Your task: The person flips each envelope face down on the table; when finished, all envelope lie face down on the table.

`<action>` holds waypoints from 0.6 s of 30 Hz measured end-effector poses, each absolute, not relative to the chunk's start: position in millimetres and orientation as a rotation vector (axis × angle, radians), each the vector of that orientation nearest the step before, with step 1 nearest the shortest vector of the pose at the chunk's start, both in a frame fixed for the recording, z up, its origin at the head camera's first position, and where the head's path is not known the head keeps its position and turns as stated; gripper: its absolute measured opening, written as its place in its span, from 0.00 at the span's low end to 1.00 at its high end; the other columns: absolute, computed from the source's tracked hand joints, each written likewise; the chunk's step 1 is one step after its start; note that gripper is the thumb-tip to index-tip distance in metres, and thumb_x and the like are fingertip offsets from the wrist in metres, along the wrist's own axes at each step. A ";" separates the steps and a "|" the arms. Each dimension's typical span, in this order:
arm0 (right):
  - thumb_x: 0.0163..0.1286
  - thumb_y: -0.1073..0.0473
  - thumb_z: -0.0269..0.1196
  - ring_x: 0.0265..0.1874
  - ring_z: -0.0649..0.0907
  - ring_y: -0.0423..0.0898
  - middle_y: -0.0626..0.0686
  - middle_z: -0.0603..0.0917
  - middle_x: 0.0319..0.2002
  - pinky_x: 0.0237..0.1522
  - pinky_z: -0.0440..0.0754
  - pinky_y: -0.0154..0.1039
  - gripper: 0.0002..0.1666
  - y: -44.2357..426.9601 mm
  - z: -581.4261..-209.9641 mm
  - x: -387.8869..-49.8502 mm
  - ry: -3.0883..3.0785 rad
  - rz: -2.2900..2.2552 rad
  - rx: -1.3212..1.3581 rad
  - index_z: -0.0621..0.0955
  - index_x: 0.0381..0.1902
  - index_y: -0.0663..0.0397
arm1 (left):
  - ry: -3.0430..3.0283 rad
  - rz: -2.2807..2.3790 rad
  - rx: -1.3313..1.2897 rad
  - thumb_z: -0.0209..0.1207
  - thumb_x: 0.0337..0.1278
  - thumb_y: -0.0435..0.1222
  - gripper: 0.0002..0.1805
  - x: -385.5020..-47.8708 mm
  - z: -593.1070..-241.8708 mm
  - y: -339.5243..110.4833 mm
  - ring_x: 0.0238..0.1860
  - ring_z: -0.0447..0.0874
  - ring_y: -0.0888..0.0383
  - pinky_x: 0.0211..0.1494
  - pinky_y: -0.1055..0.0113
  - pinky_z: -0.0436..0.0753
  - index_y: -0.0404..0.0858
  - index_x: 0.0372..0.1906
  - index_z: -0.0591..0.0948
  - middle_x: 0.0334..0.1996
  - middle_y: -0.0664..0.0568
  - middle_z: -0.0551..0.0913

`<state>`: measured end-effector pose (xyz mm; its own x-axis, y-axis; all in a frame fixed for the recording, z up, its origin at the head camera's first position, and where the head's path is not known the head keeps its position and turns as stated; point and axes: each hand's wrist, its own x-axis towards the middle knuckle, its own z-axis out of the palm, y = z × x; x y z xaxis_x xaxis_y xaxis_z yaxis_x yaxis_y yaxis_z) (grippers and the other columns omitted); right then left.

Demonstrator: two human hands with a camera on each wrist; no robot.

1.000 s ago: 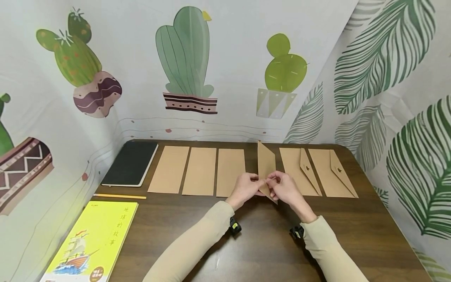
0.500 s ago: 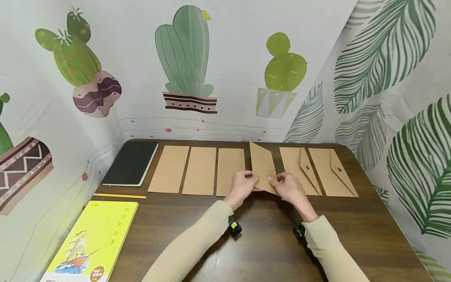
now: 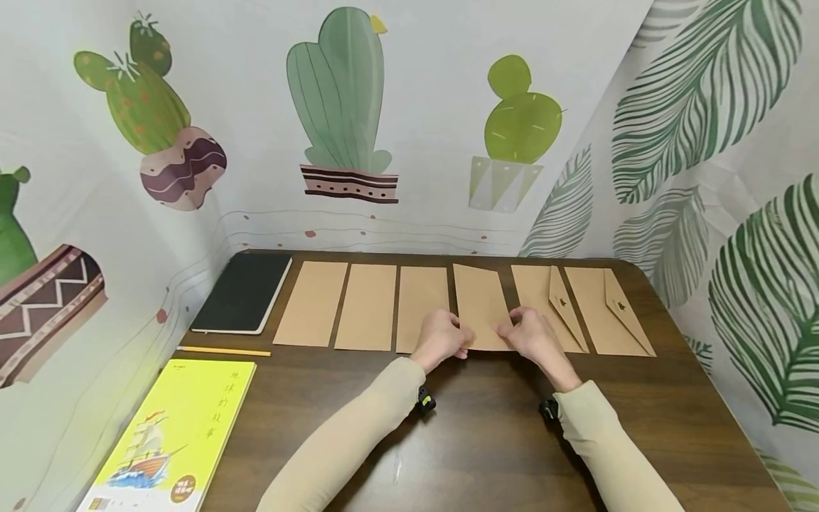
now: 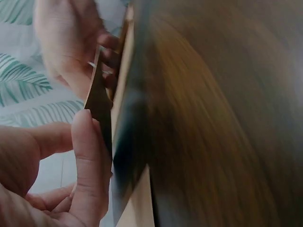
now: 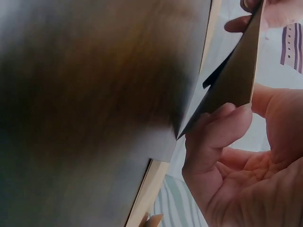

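A brown paper envelope [image 3: 481, 302], plain face up, lies between my hands in a row of similar envelopes, its near edge slightly off the table. My left hand [image 3: 440, 338] pinches its near left corner. At the near right corner, my right hand [image 3: 530, 333] pinches the other side. The left wrist view shows the envelope [image 4: 100, 101] edge-on, meeting the left fingers. In the right wrist view the raised envelope [image 5: 232, 85] is held between the right thumb and fingers. Its underside is mostly hidden in the head view.
Three plain-side-up envelopes [image 3: 365, 307] lie to the left. Two flap-side-up envelopes [image 3: 611, 313] with small dark marks lie to the right. A black notebook [image 3: 243, 291], a yellow pencil [image 3: 224, 351] and a yellow book [image 3: 173, 434] occupy the table's left side. Patterned cloth hangs behind.
The envelope stood on its long edge between my hands. It has tipped over to the left and down, its plain face now upward. My hands have spread apart to its two near corners.
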<state>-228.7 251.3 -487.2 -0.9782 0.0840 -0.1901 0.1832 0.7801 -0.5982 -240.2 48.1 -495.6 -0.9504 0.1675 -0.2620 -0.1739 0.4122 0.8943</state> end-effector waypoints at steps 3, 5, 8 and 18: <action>0.74 0.43 0.68 0.52 0.87 0.62 0.69 0.89 0.55 0.56 0.84 0.55 0.37 258.5 -498.0 -239.1 2.831 -0.904 0.183 0.80 0.66 0.68 | 2.562 1.314 0.071 0.67 0.54 0.32 0.14 -250.6 -510.1 51.3 0.11 0.84 0.61 0.19 0.70 0.79 0.41 0.16 0.80 0.09 0.54 0.84; 0.73 0.42 0.68 0.57 0.85 0.64 0.70 0.87 0.61 0.58 0.84 0.57 0.37 265.3 -513.5 -249.2 2.847 -0.867 0.173 0.81 0.66 0.66 | 2.644 1.182 0.099 0.67 0.52 0.33 0.18 -255.0 -516.0 52.6 0.10 0.83 0.61 0.18 0.69 0.74 0.44 0.11 0.78 0.06 0.56 0.81; 0.72 0.42 0.69 0.60 0.85 0.65 0.69 0.86 0.64 0.60 0.84 0.58 0.36 275.4 -538.4 -264.6 2.884 -0.811 0.149 0.82 0.65 0.64 | 2.704 1.064 0.124 0.68 0.48 0.31 0.18 -259.0 -520.5 54.5 0.09 0.81 0.61 0.16 0.69 0.73 0.45 0.09 0.79 0.06 0.56 0.81; 0.71 0.42 0.70 0.45 0.88 0.59 0.65 0.90 0.53 0.45 0.86 0.51 0.30 286.1 -567.6 -283.2 2.941 -0.675 0.052 0.84 0.56 0.62 | 2.778 0.968 0.263 0.65 0.40 0.24 0.17 -256.4 -518.5 60.9 0.16 0.79 0.56 0.19 0.67 0.75 0.43 0.08 0.77 0.10 0.53 0.80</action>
